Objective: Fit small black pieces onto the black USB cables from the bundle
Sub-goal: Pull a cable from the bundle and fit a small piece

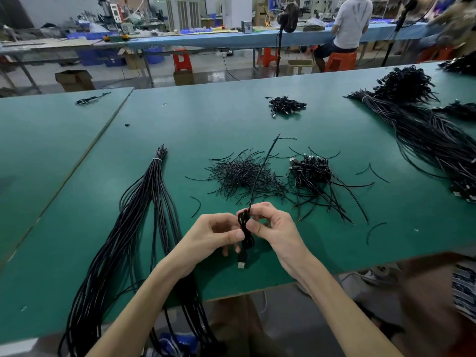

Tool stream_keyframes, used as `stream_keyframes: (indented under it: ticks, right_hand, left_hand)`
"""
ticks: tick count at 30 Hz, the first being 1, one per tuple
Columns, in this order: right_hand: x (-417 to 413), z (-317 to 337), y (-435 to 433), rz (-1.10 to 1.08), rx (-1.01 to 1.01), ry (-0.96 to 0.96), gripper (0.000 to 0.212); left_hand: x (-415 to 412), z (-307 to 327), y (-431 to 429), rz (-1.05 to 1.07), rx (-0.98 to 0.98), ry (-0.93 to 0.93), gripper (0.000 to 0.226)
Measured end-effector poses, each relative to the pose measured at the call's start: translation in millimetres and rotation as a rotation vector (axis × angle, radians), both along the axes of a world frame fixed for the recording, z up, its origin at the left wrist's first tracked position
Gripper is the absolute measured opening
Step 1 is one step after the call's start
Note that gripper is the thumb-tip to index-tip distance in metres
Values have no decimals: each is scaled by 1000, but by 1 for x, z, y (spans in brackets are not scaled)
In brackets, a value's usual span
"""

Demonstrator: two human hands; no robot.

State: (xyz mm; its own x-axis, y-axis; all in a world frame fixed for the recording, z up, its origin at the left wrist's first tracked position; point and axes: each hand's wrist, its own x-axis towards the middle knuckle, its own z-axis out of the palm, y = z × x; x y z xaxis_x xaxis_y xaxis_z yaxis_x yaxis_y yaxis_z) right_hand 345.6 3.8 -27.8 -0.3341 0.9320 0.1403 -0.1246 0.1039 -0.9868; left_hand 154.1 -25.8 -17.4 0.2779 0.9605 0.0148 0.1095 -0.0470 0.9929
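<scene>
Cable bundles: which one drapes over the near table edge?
The long bundle left of the left hand: it runs off the table edge; the other heaps lie farther back.

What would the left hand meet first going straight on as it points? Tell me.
The left hand points forward-right and pinches the folded USB cable. First in that line is the right hand, gripping the same cable just beyond. Whether the two hands touch is unclear.

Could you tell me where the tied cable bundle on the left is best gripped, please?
Probably just beside the white tie, coming from above: there the cable bundle is cinched narrow, whereas toward the near table edge its strands spread and droop over.
</scene>
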Motion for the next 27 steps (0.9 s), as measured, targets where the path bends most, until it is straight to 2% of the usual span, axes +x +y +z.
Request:
stream_keyframes:
  ticks: [7,13,20,27]
  right_hand:
    - [2,-3,2,72,2,-31,14]
    - [0,-3,0,56,2,-50,21]
    - [-4,-4,-3,-2,16,-99,28]
    - [-6,-9,0,-44,-14,-112,33]
  left_hand:
    - [0,-2,-1,22,-13,55,37]
    - [5,-4,-2,113,15,4,19]
    - [4,-2,-3,232,31,-23,8]
    - [13,28,14,244,11,-120,37]
